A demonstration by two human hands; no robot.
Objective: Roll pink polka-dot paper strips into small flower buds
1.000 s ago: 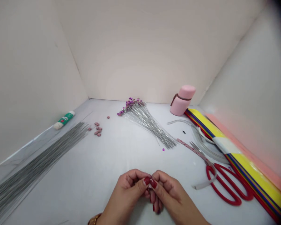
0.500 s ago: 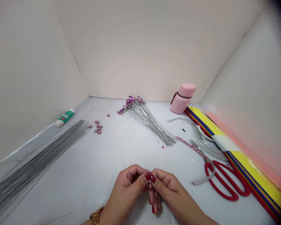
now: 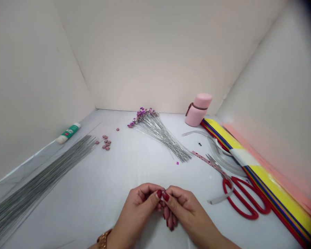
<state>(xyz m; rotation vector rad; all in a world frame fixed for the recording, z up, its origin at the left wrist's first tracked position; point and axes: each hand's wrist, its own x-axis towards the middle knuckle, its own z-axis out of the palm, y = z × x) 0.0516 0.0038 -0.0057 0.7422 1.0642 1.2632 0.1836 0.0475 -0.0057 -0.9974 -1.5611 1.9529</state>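
1. Fingers [image 3: 159,194] of the left hand [image 3: 136,211] and right hand [image 3: 186,212] are nearly closed, meeting at the bottom centre of the view. Thumbs and forefingers pinch a small pale piece [image 3: 162,196] between them.
2. Those fingertips hide most of the piece, so its shape and material are hard to make out. The lower edge cuts off both forearms and a gold wristband [image 3: 103,240] on the left wrist.
3. Nearest the hands, a fanned bundle of silver wire stems [image 3: 158,136] with purple beaded tips lies ahead, and a tiny purple square [image 3: 177,163] sits just beside its ends.
4. Red-handled scissors [image 3: 242,199] lie to the right, under a pale plastic strip [image 3: 220,197] and near a dotted pink strip [image 3: 209,162].
5. A long sheaf of grey wires [image 3: 41,180] lies to the left, near small pink flowers [image 3: 106,142] and a green-labelled glue tube [image 3: 68,133].
6. White card walls [image 3: 145,52] surround the white desk [image 3: 106,207]. A pink bottle [image 3: 198,110] stands in the far right corner, beside striped yellow sheets [image 3: 272,186].
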